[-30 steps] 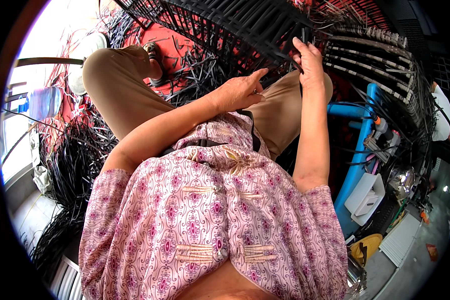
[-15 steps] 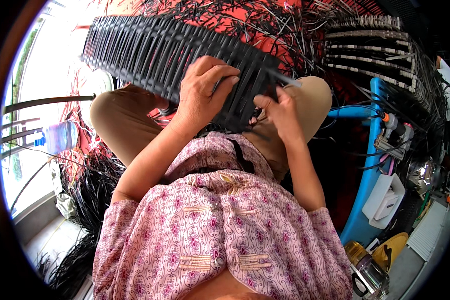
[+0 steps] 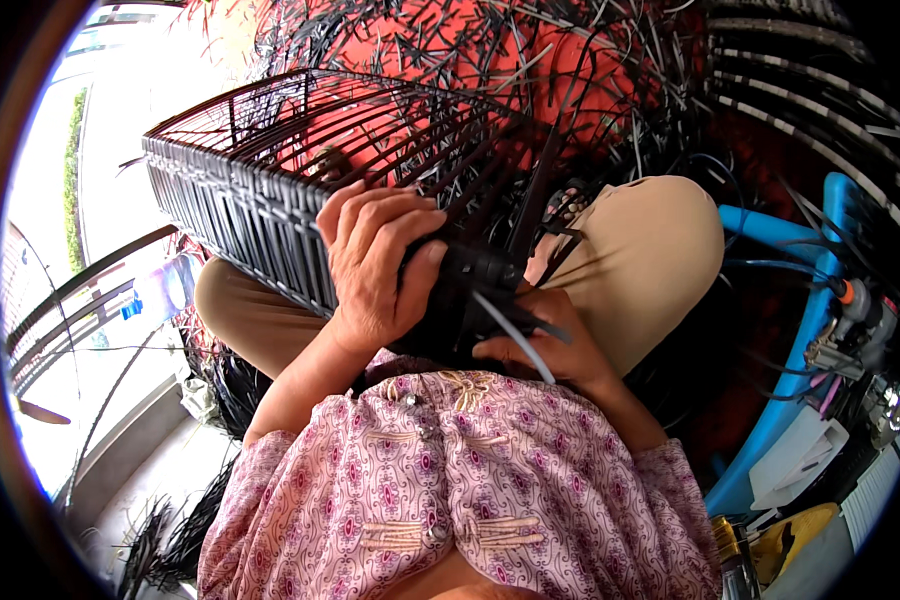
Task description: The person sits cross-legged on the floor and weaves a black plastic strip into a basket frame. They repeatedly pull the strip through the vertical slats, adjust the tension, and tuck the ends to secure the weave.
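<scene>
My left hand [image 3: 375, 265] lies just off the middle of my view, toward ten o'clock, and grips the black woven frame [image 3: 245, 225], its fingers curled over the top edge. The frame rests across my lap, tilted: its far corner reaches out toward ten o'clock, its near end sits between my two hands. The side facing me is closely woven, while thin dark bars with gaps between them run across the part beyond.

My right hand [image 3: 568, 350] is at the near end, at four o'clock from my left. Dark strips and a blur hide part of its fingers, so I cannot tell whether they are closed on anything. A loose grey strip [image 3: 515, 338] sticks out from that end toward five o'clock, passing in front of my right hand. At one o'clock from the same hand, a dark strip [image 3: 537, 190] stands up steeply.

My right knee [image 3: 660, 235], in tan cloth, is bent at two o'clock. Toward twelve o'clock, black scraps [image 3: 450, 45] lie scattered over a red floor [image 3: 545, 90]. Near three o'clock stands a blue plastic frame [image 3: 842, 210], with a tool [image 3: 860, 310] that has an orange part beside it. A white box [image 3: 798, 462] is at four o'clock.
</scene>
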A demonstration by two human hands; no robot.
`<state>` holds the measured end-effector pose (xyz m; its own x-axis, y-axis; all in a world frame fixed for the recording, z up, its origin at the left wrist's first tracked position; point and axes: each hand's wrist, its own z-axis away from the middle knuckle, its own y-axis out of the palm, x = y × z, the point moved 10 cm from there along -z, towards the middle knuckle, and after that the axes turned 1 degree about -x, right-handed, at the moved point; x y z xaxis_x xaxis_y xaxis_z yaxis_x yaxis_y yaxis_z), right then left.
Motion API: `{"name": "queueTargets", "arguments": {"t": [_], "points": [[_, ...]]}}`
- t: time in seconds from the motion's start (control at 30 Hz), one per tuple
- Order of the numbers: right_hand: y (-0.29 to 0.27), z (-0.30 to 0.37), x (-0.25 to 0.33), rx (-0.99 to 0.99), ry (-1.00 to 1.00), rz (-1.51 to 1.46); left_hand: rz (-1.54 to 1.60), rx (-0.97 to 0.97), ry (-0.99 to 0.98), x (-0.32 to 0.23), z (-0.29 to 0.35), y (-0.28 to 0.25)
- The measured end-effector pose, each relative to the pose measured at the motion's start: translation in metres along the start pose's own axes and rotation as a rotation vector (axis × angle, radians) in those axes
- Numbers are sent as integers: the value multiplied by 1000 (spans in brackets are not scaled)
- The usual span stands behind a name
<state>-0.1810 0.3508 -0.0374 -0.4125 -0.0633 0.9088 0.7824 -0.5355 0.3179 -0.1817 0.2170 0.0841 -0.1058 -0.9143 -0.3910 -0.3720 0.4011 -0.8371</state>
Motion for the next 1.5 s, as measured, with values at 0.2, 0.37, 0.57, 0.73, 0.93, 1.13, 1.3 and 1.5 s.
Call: {"name": "queueTargets", "arguments": {"t": [0.2, 0.37, 0.57, 0.73, 0.93, 1.13, 1.3, 1.5], "points": [[-10, -10, -1, 63, 19, 61, -24, 56, -27, 5, -10, 12], [-16, -12, -13, 43, -1, -2, -25, 69, -25, 7, -16, 15], [-16, -12, -16, 52, -10, 76, -21, 34, -29, 7, -18, 13], [-13, -11, -10, 31, 40, 16, -33, 21, -37, 7, -13, 11], [-12, -11, -7, 40, 83, 46, -23, -4, -25, 7, -9, 9], [-13, -7, -8, 12, 127, 12, -23, -10, -19, 6, -10, 8], [-11, -4, -19, 21, 218, -97, -27, -6, -11, 6, -11, 9], [-9, -3, -8, 6, 174, -95, -24, -3, -27, 4, -10, 6]]}}
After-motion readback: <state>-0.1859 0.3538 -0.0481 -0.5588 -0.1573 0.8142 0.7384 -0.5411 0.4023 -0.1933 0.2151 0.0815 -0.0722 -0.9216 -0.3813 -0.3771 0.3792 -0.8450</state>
